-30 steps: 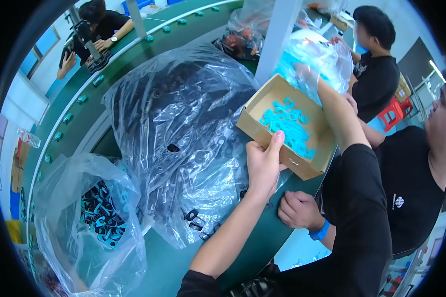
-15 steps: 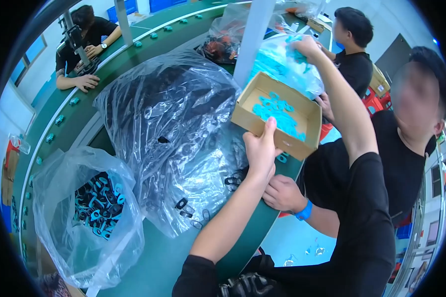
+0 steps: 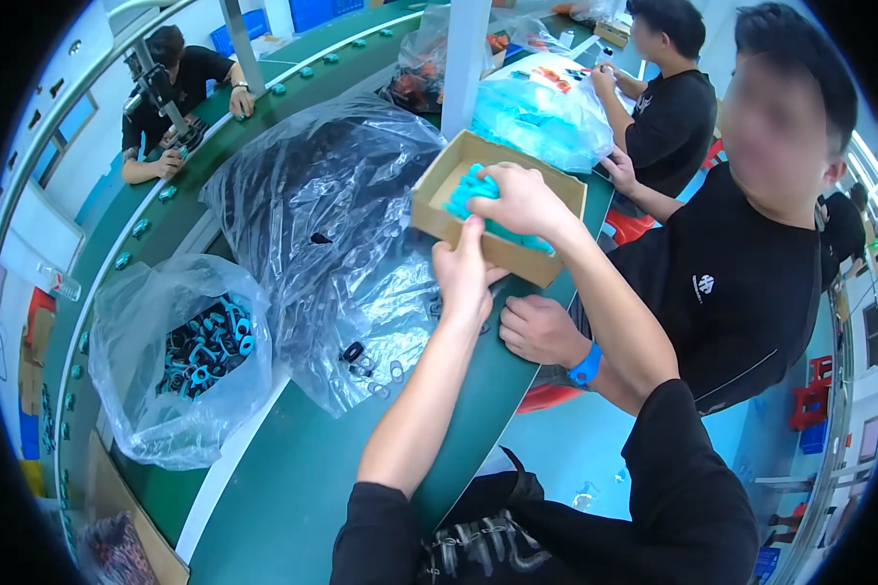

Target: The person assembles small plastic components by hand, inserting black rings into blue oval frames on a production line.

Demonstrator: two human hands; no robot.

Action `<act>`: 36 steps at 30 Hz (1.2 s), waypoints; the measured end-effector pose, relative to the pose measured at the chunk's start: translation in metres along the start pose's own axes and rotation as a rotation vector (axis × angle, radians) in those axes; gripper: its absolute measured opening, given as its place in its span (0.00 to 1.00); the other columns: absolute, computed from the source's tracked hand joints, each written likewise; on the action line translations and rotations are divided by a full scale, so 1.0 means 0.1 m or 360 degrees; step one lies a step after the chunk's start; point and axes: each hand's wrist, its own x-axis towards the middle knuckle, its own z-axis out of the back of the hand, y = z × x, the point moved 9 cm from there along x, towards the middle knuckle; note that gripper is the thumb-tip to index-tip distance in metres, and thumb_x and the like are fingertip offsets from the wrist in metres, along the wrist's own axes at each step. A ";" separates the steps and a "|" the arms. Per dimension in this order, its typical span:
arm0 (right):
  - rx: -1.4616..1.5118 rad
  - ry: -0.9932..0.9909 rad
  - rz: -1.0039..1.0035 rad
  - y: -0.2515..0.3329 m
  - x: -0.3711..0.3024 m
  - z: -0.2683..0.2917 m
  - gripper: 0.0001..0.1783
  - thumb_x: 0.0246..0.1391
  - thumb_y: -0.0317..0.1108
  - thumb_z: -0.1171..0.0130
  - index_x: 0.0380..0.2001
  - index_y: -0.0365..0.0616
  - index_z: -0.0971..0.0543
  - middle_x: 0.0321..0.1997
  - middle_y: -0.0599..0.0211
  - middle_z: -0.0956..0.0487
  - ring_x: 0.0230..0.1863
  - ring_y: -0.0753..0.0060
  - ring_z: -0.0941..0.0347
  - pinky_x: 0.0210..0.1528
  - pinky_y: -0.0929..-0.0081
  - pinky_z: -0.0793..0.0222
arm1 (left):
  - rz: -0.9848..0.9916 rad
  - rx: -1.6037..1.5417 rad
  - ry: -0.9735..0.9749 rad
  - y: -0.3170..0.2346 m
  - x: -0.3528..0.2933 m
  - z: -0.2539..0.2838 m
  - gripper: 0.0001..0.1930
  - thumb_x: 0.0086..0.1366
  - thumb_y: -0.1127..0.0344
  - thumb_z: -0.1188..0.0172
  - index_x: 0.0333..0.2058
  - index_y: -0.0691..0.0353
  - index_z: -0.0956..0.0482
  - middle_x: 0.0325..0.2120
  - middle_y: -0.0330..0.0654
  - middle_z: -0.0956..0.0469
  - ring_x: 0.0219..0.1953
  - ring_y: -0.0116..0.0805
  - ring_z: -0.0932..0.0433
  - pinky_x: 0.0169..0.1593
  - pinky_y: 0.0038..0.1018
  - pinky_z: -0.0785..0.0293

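My left hand (image 3: 461,281) grips the near side of a shallow cardboard box (image 3: 449,226), thumb up against its wall. Inside the box, my right hand (image 3: 519,203) has its fingers curled over a clump of small teal plastic rings (image 3: 470,191). More teal rings lie in the box under that hand, partly hidden by it. Behind the box is a clear plastic bag of teal pieces (image 3: 541,122). Left of the box spreads a large clear bag of black parts (image 3: 327,175), with a few loose black rings (image 3: 356,353) at its near end.
An open clear bag (image 3: 127,390) holds mixed black and teal parts (image 3: 210,353) at left. A co-worker's hand (image 3: 535,330) with a blue wristband rests on the green table (image 3: 293,468) near my left arm. Teal pieces line the curved conveyor (image 3: 127,255). A grey post (image 3: 465,68) stands behind the box.
My right hand has come back from the bag of teal pieces down into the box. The box has shifted slightly left. A co-worker at the far left has moved their hands.
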 end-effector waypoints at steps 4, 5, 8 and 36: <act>0.0004 -0.0087 0.0331 0.69 -0.26 0.16 0.32 0.53 0.60 0.37 0.50 0.47 0.15 0.53 0.47 0.18 0.54 0.43 0.22 0.59 0.47 0.29 | -0.0158 0.0001 0.0049 -0.55 -0.52 0.20 0.24 0.73 0.50 0.43 0.52 0.68 0.29 0.41 0.51 0.21 0.36 0.45 0.13 0.35 0.38 0.11; 0.0127 0.0074 0.0338 0.90 -0.35 0.17 0.29 0.59 0.56 0.38 0.48 0.41 0.15 0.49 0.48 0.16 0.50 0.45 0.19 0.54 0.56 0.25 | -0.0177 0.0044 -0.0024 -0.65 -0.62 0.36 0.24 0.72 0.50 0.43 0.53 0.68 0.30 0.43 0.52 0.21 0.37 0.46 0.13 0.35 0.39 0.11; 0.0201 -0.0309 0.0396 1.25 -0.75 0.22 0.17 0.60 0.46 0.38 0.34 0.42 0.17 0.35 0.53 0.18 0.39 0.45 0.20 0.42 0.52 0.24 | -0.0176 0.0110 -0.0049 -0.86 -1.08 0.64 0.25 0.71 0.50 0.41 0.54 0.65 0.31 0.48 0.51 0.22 0.41 0.47 0.14 0.38 0.42 0.13; 0.1006 0.1068 0.1712 3.97 -2.77 -1.54 0.09 0.53 0.26 0.38 0.39 0.40 0.18 0.33 0.58 0.18 0.35 0.57 0.20 0.39 0.62 0.26 | -0.0418 -0.0409 -0.1033 -0.80 -4.92 2.66 0.27 0.77 0.54 0.48 0.62 0.72 0.37 0.53 0.66 0.24 0.55 0.62 0.21 0.62 0.56 0.25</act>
